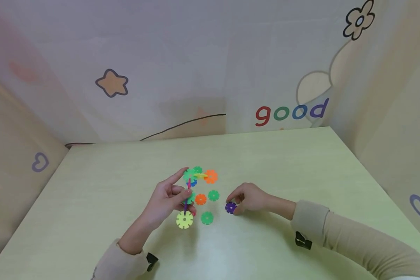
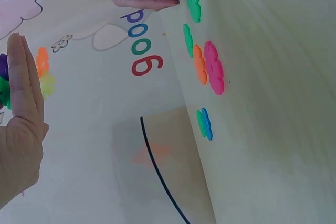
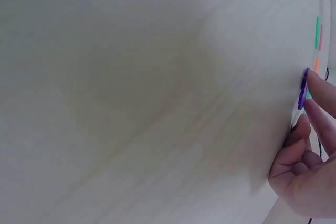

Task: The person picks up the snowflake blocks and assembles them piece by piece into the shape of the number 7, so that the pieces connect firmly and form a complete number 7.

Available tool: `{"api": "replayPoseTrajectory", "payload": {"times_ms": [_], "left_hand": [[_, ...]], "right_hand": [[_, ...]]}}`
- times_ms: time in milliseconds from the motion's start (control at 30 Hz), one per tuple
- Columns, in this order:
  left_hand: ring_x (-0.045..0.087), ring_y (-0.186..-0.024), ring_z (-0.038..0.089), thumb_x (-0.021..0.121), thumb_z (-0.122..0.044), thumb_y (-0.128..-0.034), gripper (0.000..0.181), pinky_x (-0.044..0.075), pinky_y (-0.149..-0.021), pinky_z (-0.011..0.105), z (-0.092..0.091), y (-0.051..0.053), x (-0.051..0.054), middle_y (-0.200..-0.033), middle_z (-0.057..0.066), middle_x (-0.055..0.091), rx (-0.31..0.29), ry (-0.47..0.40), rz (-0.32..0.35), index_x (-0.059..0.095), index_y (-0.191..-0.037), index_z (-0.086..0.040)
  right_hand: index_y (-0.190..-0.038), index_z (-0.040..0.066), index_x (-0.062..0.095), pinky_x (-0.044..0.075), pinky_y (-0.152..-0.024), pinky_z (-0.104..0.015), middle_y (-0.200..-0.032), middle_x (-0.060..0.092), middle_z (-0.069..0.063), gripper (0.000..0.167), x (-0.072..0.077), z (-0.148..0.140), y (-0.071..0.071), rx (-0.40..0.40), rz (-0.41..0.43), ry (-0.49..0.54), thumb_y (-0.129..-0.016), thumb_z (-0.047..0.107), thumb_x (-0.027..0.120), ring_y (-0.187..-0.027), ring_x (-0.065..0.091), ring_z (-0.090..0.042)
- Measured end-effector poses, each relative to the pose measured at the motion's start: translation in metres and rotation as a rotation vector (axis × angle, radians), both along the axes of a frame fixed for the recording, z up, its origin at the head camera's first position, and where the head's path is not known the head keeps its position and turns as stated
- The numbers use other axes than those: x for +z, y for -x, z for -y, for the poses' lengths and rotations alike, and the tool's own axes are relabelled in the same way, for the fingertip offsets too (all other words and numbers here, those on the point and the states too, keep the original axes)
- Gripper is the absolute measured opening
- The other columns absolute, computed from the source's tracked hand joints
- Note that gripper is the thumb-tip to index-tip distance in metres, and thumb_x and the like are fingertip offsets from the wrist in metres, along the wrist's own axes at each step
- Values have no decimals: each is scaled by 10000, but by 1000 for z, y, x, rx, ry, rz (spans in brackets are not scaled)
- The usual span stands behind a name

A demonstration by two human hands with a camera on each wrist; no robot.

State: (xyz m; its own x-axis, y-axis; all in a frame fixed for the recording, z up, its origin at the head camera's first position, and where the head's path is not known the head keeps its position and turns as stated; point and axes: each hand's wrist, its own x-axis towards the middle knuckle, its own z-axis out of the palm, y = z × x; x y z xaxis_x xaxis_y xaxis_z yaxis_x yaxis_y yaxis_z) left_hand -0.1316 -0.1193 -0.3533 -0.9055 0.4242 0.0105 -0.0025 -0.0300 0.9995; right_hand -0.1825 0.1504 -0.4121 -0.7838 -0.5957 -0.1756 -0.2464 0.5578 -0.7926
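Note:
In the head view my left hand (image 1: pixel 164 202) holds a joined chain of notched plastic discs above the table. A light yellow disc (image 1: pixel 184 220) hangs at its lower end, and an orange disc (image 1: pixel 210 176) sticks out at the upper right beyond a yellow one seen edge-on. My thumb and fingers grip the chain near its middle. To the right, my right hand (image 1: pixel 252 197) pinches a loose purple disc (image 1: pixel 230 207) by its edge; the right wrist view shows this purple disc (image 3: pixel 303 90) between the fingertips, close to the tabletop.
Several loose discs lie between the hands, among them an orange disc (image 1: pixel 201 199), a green disc (image 1: pixel 207 217) and, partly hidden, a blue disc (image 1: pixel 191 182). A pink disc (image 2: pixel 213 68) shows in the left wrist view. Printed cloth walls surround the pale table (image 1: pixel 266 163).

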Motion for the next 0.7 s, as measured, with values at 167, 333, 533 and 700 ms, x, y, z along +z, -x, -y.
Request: {"api": "replayPoseTrajectory", "payload": {"times_ms": [167,333,533,700], "left_hand": [[609,-704,468,562,-66,-899,661,537,-677,433,1,0,0,-738,85,641,2,4,-5,208,-1454,-135],[657,-667,338,559,-80,-904,657,536,-687,434,1,1,0,-744,78,645,-3,10,-8,205,-1455,-138],[652,-669,351,560,-76,-902,652,537,-679,434,0,1,0,-740,92,641,4,16,-5,215,-1452,-134],[658,-639,291,556,-64,-902,652,539,-672,428,0,1,-1,-723,81,633,-4,2,-2,212,-1452,-128]], "right_hand": [[-925,45,711,380,-581,-236,-667,505,19,267,-1,2,0,-3,-36,-20,-668,-7,759,-652,441,-136],[-832,81,668,404,-647,-268,-723,525,19,233,0,3,-2,-23,-70,-58,-644,-2,778,-710,453,-151],[-767,73,593,428,-673,-289,-718,562,16,215,4,4,-3,-33,-53,-65,-667,-40,745,-700,492,-148],[-763,46,621,431,-621,-268,-678,573,15,134,8,0,-1,-32,-19,-20,-710,-51,697,-646,498,-127]]}}
